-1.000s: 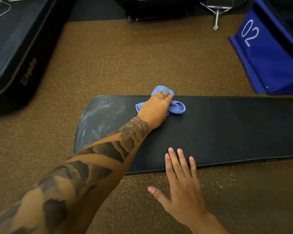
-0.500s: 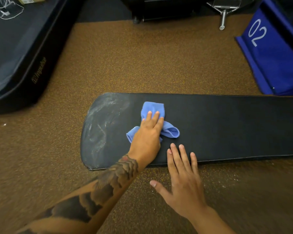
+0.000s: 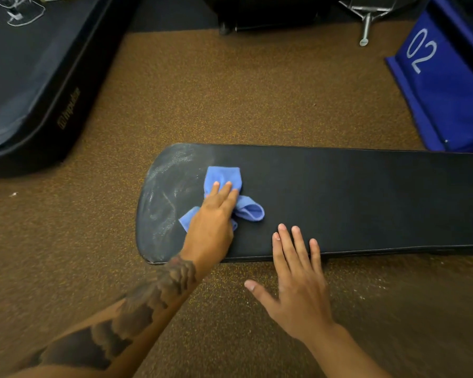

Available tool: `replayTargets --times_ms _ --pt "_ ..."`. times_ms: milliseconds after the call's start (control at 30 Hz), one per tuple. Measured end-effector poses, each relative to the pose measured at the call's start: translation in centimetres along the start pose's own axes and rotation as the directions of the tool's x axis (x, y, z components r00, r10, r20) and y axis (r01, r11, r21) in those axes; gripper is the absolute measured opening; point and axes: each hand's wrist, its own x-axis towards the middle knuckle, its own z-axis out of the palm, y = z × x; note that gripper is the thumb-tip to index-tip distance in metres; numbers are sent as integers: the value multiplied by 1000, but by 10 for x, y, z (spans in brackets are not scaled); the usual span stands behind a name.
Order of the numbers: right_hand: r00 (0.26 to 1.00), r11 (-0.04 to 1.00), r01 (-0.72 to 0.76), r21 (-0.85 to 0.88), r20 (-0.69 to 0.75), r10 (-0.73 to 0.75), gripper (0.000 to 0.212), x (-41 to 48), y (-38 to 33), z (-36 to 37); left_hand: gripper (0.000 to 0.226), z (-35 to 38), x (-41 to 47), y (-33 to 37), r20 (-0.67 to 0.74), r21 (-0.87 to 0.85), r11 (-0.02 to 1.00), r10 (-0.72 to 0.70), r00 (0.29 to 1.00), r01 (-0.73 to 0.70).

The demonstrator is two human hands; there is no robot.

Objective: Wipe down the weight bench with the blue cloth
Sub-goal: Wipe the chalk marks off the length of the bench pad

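Left grip (image 3: 216, 214), flat and open, presses the blue cloth (image 3: 223, 175) on the counter (image 3: 366, 200) — best drag it firmly across the whitish smear (image 3: 161, 192) while the open right grip (image 3: 298, 285) braces.

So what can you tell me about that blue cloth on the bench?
The blue cloth is light blue and soft, perhaps microfibre. It lies bunched, not spread out, on the black pad of the weight bench, near its rounded end and beside whitish smears. The left hand presses flat on its middle. A flap shows ahead of the hand, a rolled loop sticks out to one side, and a corner pokes out by the wrist.
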Motion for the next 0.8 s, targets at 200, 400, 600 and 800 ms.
replayTargets --times_ms 200,400,600,800 --pt "1000 1000 4 22 -20 -4 91 1 1 5 60 24 1 45 111 -50 979 204 973 -199" --pt "1000 1000 -1 4 -17 1 91 0 0 4 64 20 64 26 129 62 989 123 984 -132" --pt "1000 1000 -9 -4 2 9 90 0 0 1 60 8 23 4 -34 -33 995 -91 995 90" --pt "1000 1000 5 22 -21 -4 92 0 0 3 55 24 -38 41 -55 -182 982 -56 997 45"
